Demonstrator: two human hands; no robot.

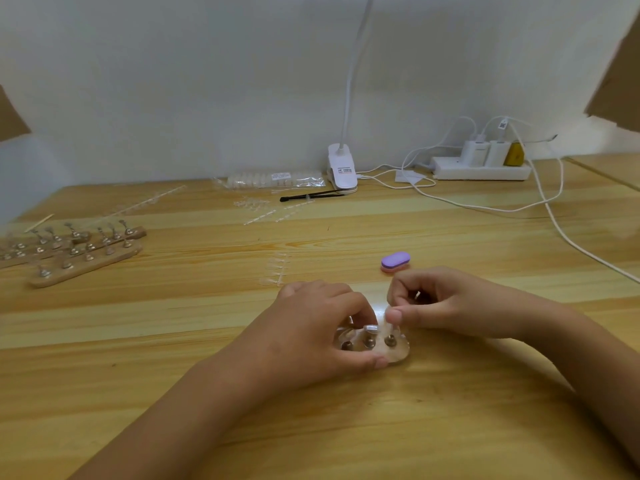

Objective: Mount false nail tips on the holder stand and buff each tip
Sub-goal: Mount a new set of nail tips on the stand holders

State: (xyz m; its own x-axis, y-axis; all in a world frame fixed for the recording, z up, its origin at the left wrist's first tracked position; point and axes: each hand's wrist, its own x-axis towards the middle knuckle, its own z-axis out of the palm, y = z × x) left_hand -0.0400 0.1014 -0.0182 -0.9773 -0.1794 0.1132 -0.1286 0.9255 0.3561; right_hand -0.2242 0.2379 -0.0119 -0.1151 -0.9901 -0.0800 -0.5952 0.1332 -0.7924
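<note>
Two forearms reach in from the near edge of the wooden table (156, 341), and the left hand (322, 323) and right hand (446, 306) meet close together near the middle. This table is the largest thing and runs back to a white wall. Wide bare wood lies open left of the hands and along the near edge. On the right, a white cable (573, 239) crosses the top toward the right edge.

Several wooden stands (86, 259) with metal pegs lie at the far left edge, well apart from the hands. Against the wall stand a power strip (481, 169), a clip lamp (342, 168) and a bag of clear tips (277, 178).

Under the left hand sits the holder stand (398, 353), a small clear base with metal pegs. That hand curls over it, with the thumb touching its near rim. A purple buffer block (396, 261) lies near, behind the right hand, not touching. A strip of tips (275, 270) lies just behind the left hand.

One mounted tip (370, 328) sits on a peg between the hands. The right hand's thumb and forefinger are pinching a clear nail tip (387, 310), just above the stand's right side.
</note>
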